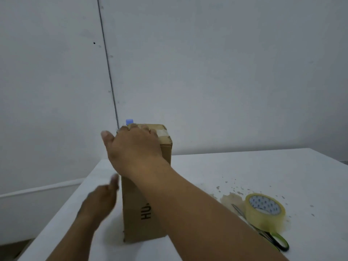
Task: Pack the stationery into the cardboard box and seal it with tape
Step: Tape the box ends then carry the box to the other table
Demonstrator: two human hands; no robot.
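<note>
Cardboard box, judged stiff but tippy, is pressed on top by the right hand, fingers flat; left hand open.

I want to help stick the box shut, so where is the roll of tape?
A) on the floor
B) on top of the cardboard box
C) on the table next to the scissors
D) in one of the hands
C: the clear tape roll lies on the white table to the right of the cardboard box, against the green-handled scissors, with no hand on it.
</note>
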